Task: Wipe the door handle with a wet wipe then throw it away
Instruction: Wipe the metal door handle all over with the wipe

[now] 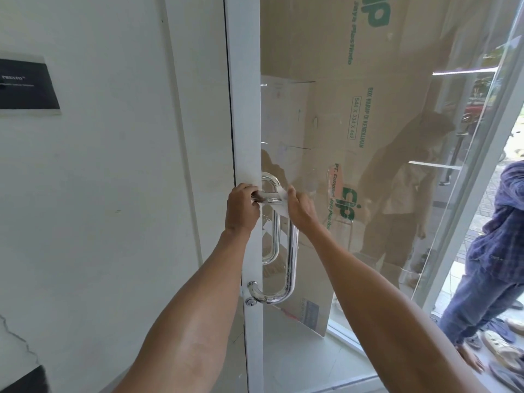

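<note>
Left hand (242,207) and right hand (300,208), each pinching an end of the wipe (279,202) stretched across the handle (292,251) top: uneven pull could tear or drop it.

The polished chrome tubular door handle (292,251) stands upright on the white door frame, just beside the glass, its lower end curving into the frame above a small lock. The thin white wet wipe (279,208) is stretched across the handle's upper part, its ends pinched by the left hand (241,208) and the right hand (300,205).
</note>
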Demonstrator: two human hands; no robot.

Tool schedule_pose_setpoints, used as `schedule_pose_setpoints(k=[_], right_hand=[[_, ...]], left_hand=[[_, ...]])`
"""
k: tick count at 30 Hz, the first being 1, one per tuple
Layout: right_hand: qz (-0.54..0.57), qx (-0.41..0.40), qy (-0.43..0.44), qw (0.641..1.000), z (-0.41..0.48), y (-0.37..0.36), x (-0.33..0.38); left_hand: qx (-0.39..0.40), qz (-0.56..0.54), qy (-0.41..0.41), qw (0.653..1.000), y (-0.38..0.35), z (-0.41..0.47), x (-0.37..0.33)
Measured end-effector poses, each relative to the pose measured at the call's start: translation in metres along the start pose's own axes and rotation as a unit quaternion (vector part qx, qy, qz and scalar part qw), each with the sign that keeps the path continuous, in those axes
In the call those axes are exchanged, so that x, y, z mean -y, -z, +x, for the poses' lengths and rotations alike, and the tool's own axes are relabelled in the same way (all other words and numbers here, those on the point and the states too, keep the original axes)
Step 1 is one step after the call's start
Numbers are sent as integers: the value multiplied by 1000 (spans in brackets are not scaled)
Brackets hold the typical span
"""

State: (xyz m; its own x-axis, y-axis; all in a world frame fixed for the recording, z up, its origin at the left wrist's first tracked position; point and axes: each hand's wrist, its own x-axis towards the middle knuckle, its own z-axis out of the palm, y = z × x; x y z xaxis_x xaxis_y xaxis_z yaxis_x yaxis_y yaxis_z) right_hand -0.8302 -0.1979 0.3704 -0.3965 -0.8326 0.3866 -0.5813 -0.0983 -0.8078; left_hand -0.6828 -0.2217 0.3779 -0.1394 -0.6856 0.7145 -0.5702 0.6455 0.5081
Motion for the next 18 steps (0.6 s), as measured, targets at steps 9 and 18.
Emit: schedule_pose_setpoints(k=[9,18], right_hand=[[-61,-18,31,998,-5,0,16],[-136,5,113,984,-16,-9,25]], left_hand=[[13,1,-6,1000,0,-1,0],[77,64,-35,994,9,-9,-4]])
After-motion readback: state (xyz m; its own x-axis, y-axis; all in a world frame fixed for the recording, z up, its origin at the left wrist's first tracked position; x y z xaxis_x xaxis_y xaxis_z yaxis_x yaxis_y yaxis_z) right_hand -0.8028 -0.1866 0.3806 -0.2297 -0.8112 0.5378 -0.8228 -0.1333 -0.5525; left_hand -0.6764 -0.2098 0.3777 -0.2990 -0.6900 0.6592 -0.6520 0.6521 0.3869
